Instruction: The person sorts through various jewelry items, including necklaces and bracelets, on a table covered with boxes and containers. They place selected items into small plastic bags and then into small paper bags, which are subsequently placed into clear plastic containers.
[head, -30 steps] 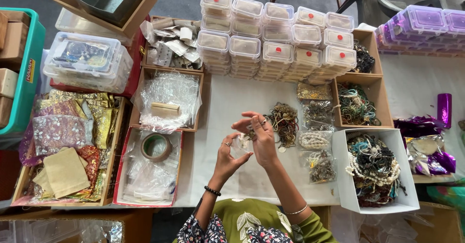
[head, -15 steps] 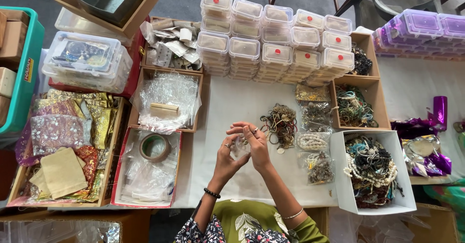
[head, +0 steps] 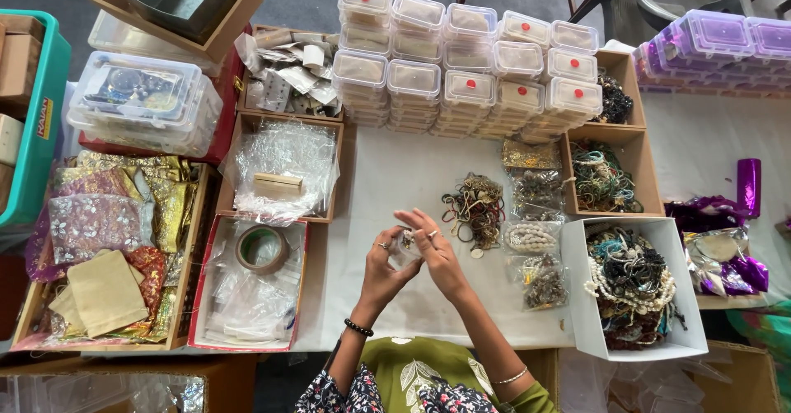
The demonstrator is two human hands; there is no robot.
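White table (head: 395, 174): left hand (head: 381, 266) and right hand (head: 435, 252) pinch one small clear packet (head: 404, 244); one tape roll (head: 262, 248) left of it.

Both forearms rise from the lower edge of the view and lean toward each other, so the two hands meet in front of the body. The left hand (head: 384, 265) stands with its palm turned toward the right one, fingers curled inward and the thumb side uppermost; a ring shows on one finger and a dark beaded band circles the wrist. The right hand (head: 435, 252) is tilted over the left, its fingers partly spread and reaching toward the left fingertips, with a ring on one finger and a thin bangle lower on the forearm. The fingertips of both hands come together, pinching something small between them.
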